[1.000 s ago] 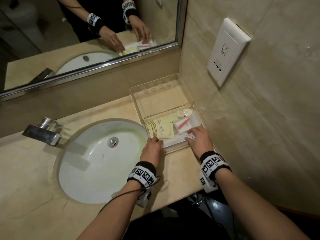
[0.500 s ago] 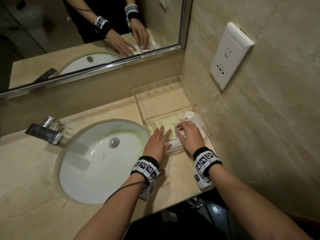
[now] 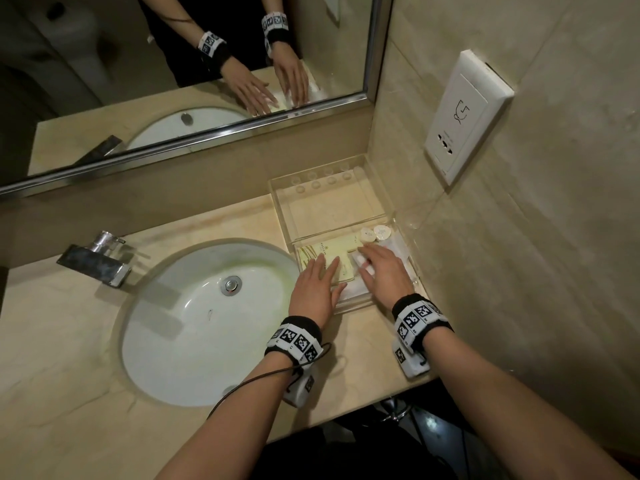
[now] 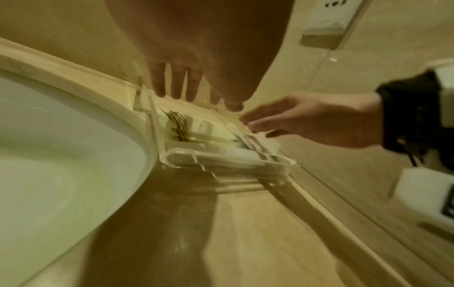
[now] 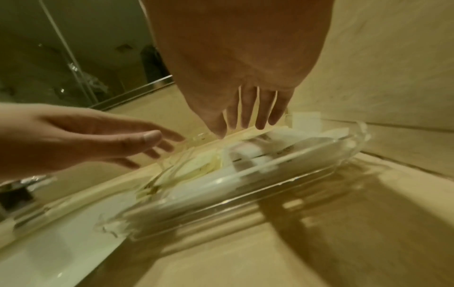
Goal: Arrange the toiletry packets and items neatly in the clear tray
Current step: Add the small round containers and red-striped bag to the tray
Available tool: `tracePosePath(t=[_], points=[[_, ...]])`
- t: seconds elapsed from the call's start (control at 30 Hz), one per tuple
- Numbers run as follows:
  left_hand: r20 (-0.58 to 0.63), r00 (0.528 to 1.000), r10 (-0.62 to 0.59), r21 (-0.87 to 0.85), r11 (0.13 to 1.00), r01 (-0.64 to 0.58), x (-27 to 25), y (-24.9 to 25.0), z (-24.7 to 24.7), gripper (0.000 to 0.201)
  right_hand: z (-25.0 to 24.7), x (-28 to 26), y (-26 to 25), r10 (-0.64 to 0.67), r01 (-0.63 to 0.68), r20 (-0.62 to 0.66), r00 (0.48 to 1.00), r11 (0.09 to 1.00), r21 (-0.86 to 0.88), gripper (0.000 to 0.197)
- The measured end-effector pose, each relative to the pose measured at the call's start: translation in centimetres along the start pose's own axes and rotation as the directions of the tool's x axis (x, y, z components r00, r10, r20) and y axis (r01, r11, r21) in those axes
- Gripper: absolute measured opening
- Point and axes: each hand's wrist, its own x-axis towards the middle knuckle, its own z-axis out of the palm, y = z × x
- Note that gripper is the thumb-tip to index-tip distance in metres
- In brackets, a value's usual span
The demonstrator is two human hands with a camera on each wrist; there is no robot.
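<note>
The clear tray (image 3: 349,308) sits on the counter in the corner beside the wall, its near half filled with packets. Pale yellow packets (image 3: 334,249) lie at its left, white packets (image 3: 398,249) at its right, and two small round white caps (image 3: 374,233) near the middle divider. My left hand (image 3: 320,275) lies flat with straight fingers over the yellow packets. My right hand (image 3: 375,268) is spread flat over the white packets. Both hands hover just above the tray (image 4: 221,157) in the wrist views, fingers extended (image 5: 248,114), holding nothing.
A white oval sink (image 3: 207,323) lies left of the tray, with a chrome tap (image 3: 97,259) at its far left. The mirror (image 3: 173,64) runs along the back wall. A white wall socket (image 3: 465,116) is mounted on the right wall. The tray's far half (image 3: 329,206) holds nothing.
Both hands left the tray's front edge and moved forward over the packets, fingers straightening. Over the last half second they barely shifted.
</note>
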Motion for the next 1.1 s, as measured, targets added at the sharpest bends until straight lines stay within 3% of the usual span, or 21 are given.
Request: tracePosePath(t=[0.1, 0.17, 0.27, 0.4, 0.47, 0.67, 0.73, 0.83, 0.87, 0.97, 1.1], points=[[-0.201, 0.973, -0.110, -0.082, 0.992, 0.095, -0.4, -1.1, -1.3, 0.043, -1.1, -1.1, 0.1, 0.102, -0.087, -0.151, 0.983, 0.991, 0.106, 0.025], [-0.219, 0.945, -0.241, -0.196, 0.960, 0.200, -0.7, -2.2, -1.7, 0.031, -1.6, -2.2, 0.4, 0.222, -0.199, -0.169, 0.960, 0.969, 0.145, 0.016], [-0.059, 0.904, -0.424, -0.437, 0.825, 0.358, -0.9, -3.6, -2.1, 0.023, -2.2, -3.7, 0.9, 0.473, -0.441, -0.108, 0.875, 0.868, 0.226, 0.016], [0.262, 0.836, -0.482, -0.614, 0.585, 0.530, -1.1, -3.9, -2.0, 0.030, -2.2, -4.6, 1.3, 0.734, -0.711, 0.140, 0.664, 0.563, 0.421, 0.026], [0.326, 0.822, -0.467, -0.646, 0.525, 0.554, -1.3, -3.8, -1.8, 0.026, -1.8, -4.4, 1.4, 0.762, -0.738, 0.215, 0.610, 0.449, 0.504, 0.026], [0.389, 0.794, -0.468, -0.634, 0.489, 0.599, -1.5, -3.7, -1.0, 0.015, -1.4, -3.4, 1.7, 0.787, -0.792, 0.415, 0.457, 0.149, 0.592, 0.025], [0.403, 0.788, -0.465, -0.642, 0.470, 0.606, -1.5, -3.7, -0.9, 0.015, -0.9, -3.1, 2.3, 0.776, -0.788, 0.436, 0.455, 0.122, 0.604, 0.028], [0.405, 0.793, -0.456, -0.648, 0.469, 0.600, -1.3, -3.8, -0.9, 0.020, 2.8, -1.9, 7.2, 0.773, -0.794, 0.403, 0.490, 0.205, 0.573, 0.060], [0.398, 0.798, -0.453, -0.639, 0.487, 0.595, -1.3, -3.8, -0.9, 0.022, 2.8, -1.8, 7.2, 0.777, -0.793, 0.405, 0.483, 0.191, 0.579, 0.055], [0.365, 0.811, -0.456, -0.609, 0.542, 0.579, -1.3, -3.4, -1.0, 0.022, -0.2, -1.9, 2.7, 0.797, -0.759, 0.398, 0.455, 0.113, 0.641, 0.018], [0.305, 0.826, -0.474, -0.627, 0.554, 0.548, -1.3, -3.2, -1.2, 0.018, -0.5, -1.7, 2.1, 0.814, -0.703, 0.373, 0.445, 0.060, 0.708, 0.020]])
